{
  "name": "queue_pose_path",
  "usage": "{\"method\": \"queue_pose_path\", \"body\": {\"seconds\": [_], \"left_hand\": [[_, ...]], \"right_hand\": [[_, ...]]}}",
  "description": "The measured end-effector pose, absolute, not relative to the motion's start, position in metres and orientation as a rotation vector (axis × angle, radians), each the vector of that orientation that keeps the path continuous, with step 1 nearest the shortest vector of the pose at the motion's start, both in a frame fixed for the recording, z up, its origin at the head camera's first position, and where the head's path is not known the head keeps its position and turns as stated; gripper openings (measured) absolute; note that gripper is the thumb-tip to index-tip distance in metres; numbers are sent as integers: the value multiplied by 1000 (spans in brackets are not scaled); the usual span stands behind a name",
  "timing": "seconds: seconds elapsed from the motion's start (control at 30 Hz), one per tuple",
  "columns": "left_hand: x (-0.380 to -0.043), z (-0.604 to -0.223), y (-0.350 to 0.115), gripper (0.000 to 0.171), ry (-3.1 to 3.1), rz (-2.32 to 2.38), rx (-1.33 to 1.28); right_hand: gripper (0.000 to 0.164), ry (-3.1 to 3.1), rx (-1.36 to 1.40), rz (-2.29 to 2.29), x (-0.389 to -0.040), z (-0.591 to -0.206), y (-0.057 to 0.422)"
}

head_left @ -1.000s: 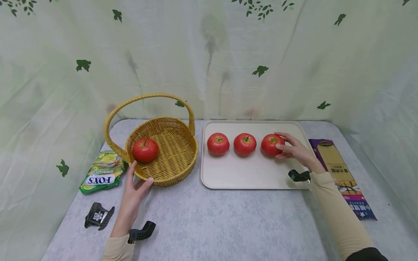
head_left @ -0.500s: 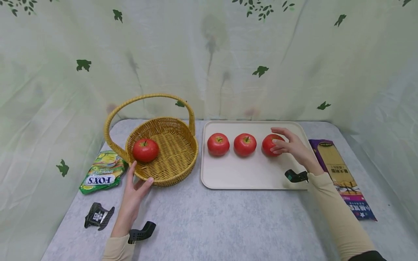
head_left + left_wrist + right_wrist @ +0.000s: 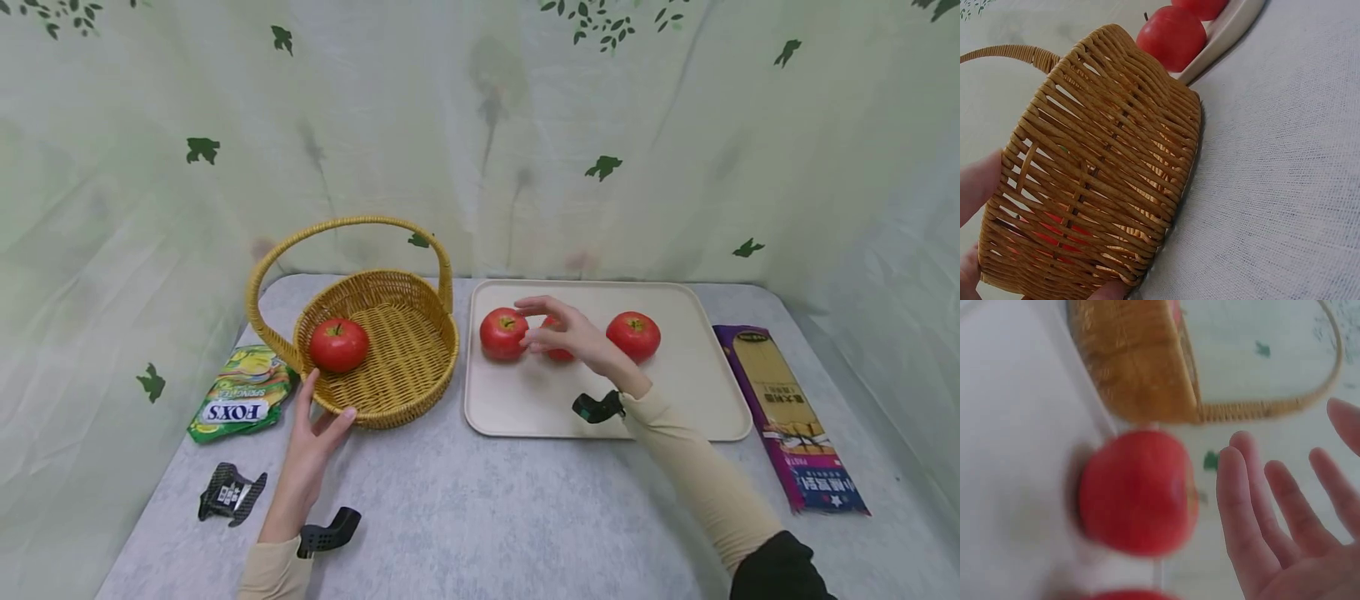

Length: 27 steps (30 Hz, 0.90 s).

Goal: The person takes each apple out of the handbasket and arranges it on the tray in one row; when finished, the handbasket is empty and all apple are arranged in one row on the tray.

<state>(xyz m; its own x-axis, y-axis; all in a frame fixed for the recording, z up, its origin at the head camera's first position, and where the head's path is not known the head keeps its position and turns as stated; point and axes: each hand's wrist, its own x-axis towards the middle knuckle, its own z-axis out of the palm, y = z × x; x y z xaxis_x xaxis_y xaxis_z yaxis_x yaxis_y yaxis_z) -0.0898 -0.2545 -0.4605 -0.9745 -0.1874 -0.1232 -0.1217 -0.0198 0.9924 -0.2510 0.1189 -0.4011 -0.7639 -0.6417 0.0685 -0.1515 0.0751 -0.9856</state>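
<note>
My left hand [image 3: 307, 450] touches the near side of a wicker basket [image 3: 420, 392], fingers spread along its rim and wall. Inside the basket sits a red apple [image 3: 339, 345]. With fingers parted and nothing held, my right hand [image 3: 573, 333] hovers over a pale tray [image 3: 540, 417]. Its fingertips overlap the edge of the left apple [image 3: 503, 334] in the head view. Partly hidden beneath this hand is the middle apple [image 3: 558, 354]; the right apple [image 3: 633, 336] sits beyond the wrist. In the right wrist view, an apple [image 3: 1138, 494] lies beside the fingers.
A green FOX'S packet [image 3: 243, 396] lies left of the basket, with a small black wrapper [image 3: 231, 493] nearer the front. To the tray's right is a long purple and gold pasta packet [image 3: 791, 417]. A leaf-patterned curtain [image 3: 480, 150] hangs behind the table.
My right hand has let go of the right apple, which stays on the tray, and has moved left toward the left apple. The left hand keeps its place at the basket.
</note>
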Motion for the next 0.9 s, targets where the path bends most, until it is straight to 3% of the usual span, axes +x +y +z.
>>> {"method": "queue_pose_path", "body": {"seconds": [0.5,0.9], "left_hand": [[-90,-461,-254,81,-2170,-2181,342],[-90,-460,-255,80,-2205,-2153,387]], "right_hand": [[53,1784,-1084,-1538,-249,-385,-19],[57,1773,-980,-1510,-257,-376,-90]]}}
